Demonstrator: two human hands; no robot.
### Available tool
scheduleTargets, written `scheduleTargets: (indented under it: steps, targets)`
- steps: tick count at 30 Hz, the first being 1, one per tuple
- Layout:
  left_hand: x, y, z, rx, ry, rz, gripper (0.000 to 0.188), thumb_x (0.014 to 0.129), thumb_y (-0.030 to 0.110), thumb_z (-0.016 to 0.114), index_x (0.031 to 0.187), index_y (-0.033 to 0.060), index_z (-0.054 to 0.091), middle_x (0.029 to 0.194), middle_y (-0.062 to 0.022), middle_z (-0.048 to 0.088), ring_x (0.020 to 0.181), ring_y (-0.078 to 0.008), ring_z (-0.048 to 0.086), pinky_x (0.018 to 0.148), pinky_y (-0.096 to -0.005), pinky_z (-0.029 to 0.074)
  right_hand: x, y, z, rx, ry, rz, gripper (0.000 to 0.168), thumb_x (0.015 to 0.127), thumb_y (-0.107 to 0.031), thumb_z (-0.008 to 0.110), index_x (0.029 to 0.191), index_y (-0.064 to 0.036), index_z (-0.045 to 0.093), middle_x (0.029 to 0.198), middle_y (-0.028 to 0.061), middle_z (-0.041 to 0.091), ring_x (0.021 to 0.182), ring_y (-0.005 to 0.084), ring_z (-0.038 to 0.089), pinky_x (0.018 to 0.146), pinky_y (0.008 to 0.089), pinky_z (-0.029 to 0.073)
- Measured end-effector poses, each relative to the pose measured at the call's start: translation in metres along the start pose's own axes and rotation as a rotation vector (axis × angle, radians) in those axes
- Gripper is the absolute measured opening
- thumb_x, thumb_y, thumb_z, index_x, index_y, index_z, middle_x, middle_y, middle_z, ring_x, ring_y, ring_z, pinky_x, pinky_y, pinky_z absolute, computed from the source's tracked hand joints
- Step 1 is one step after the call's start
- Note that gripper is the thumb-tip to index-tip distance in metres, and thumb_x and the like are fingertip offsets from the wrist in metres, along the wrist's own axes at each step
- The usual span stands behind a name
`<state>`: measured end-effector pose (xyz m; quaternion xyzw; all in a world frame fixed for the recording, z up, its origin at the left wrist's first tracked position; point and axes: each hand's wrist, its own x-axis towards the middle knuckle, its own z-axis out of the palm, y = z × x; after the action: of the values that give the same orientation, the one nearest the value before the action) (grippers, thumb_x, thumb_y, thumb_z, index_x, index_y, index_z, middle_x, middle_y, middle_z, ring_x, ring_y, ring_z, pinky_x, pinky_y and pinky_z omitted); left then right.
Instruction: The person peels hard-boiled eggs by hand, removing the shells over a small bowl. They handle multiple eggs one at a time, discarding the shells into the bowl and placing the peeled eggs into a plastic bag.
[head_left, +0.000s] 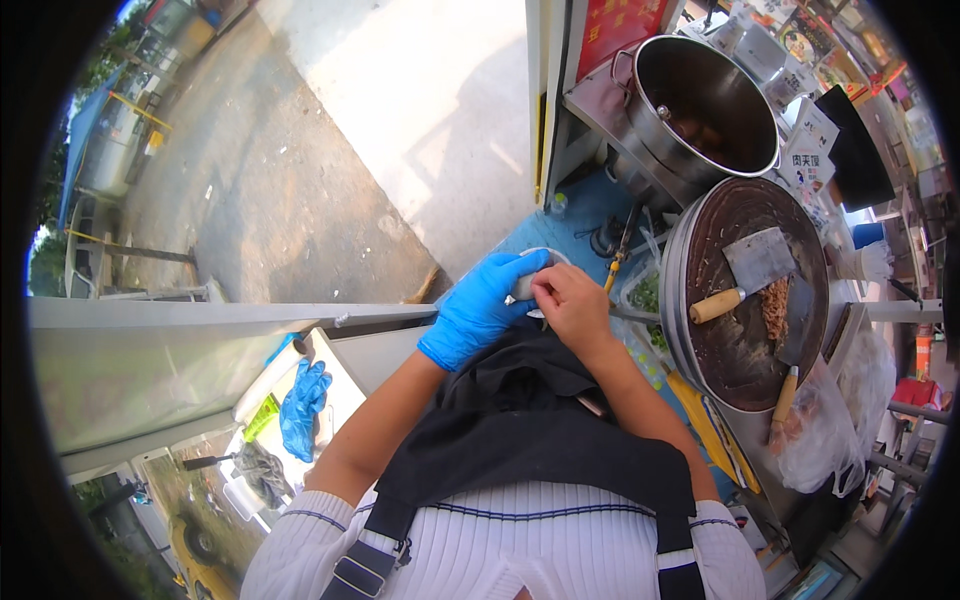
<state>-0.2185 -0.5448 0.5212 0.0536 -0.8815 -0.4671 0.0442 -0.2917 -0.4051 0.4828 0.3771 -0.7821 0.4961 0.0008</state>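
My left hand (484, 304), in a blue disposable glove, is closed around a small rounded grey object (524, 288) in front of my apron. What the object is cannot be made out, as fingers cover much of it. My bare right hand (574, 304) meets it from the other side, its fingers bent and bunched against the edge; whether they grip it is hidden. A pale round rim (556, 255) shows just behind both hands. To the right, a round chopping block (731, 360) carries a wooden-handled cleaver (759, 259), a second cleaver (798, 322) and chopped meat (775, 309).
A large steel stockpot (637, 142) with dark contents stands beyond the block. Printed paper bags (814, 146) are beside it. Clear plastic bags (821, 442) lie near the block. At left, a blue glove (304, 409) rests on a white surface by a wall panel (187, 375).
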Motion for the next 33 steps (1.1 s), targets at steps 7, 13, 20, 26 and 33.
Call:
scheduleTargets:
  steps: [7, 13, 20, 26, 33]
  targets:
    - [-0.011, -0.027, 0.005, -1.401, -0.012, -0.640, 0.041, 0.095, 0.030, 0.053, 0.116, -0.0053, 0.055, 0.096, -0.0124, 0.064, 0.077, -0.0152, 0.062, 0.068, -0.0243, 0.053, -0.015, 0.013, -0.021, -0.152, -0.021, 0.210, 0.014, 0.076, -0.015, 0.070, 0.086, -0.009, 0.063, 0.089, 0.0050, 0.062, 0.065, 0.0234, 0.059, 0.059, 0.0340, 0.047]
    - [-0.004, 0.005, 0.019, -1.346, -0.108, -0.771, 0.064, 0.097, 0.052, 0.035, 0.110, -0.0075, 0.056, 0.088, -0.0151, 0.067, 0.057, -0.0161, 0.061, 0.051, -0.0233, 0.051, -0.026, -0.004, -0.050, 0.076, -0.059, 0.087, 0.037, 0.075, -0.024, 0.073, 0.107, -0.010, 0.060, 0.103, 0.0057, 0.059, 0.063, 0.0191, 0.060, 0.059, 0.0324, 0.048]
    - [0.006, 0.033, 0.024, -0.846, -0.137, -0.792, 0.060, 0.094, 0.052, 0.044, 0.115, -0.0023, 0.054, 0.087, -0.0128, 0.066, 0.061, -0.0197, 0.063, 0.054, -0.0285, 0.054, -0.024, -0.012, -0.060, 0.016, -0.150, 0.120, 0.055, 0.072, -0.031, 0.075, 0.120, -0.015, 0.054, 0.109, 0.0061, 0.059, 0.069, 0.0213, 0.061, 0.065, 0.0334, 0.049]
    - [0.029, 0.014, 0.005, -1.230, -0.494, -0.669, 0.066, 0.094, 0.057, 0.036, 0.123, -0.0015, 0.050, 0.093, -0.0155, 0.066, 0.073, -0.0206, 0.065, 0.070, -0.0307, 0.055, -0.030, -0.003, -0.077, 1.111, -0.043, 0.617, 0.037, 0.088, -0.017, 0.064, 0.119, -0.001, 0.053, 0.102, 0.0089, 0.060, 0.072, 0.0145, 0.062, 0.063, 0.0252, 0.050]
    - [0.048, -0.089, 0.028, -0.404, -0.099, -0.085, 0.020, 0.082, -0.006, 0.042, 0.074, 0.0026, 0.058, 0.095, -0.0132, 0.062, 0.083, -0.0215, 0.060, 0.081, -0.0316, 0.046, -0.060, -0.024, -0.126, 1.282, 0.204, 0.732, 0.047, 0.086, -0.023, 0.065, 0.124, -0.002, 0.047, 0.098, 0.0110, 0.059, 0.072, 0.0204, 0.062, 0.062, 0.0299, 0.053]
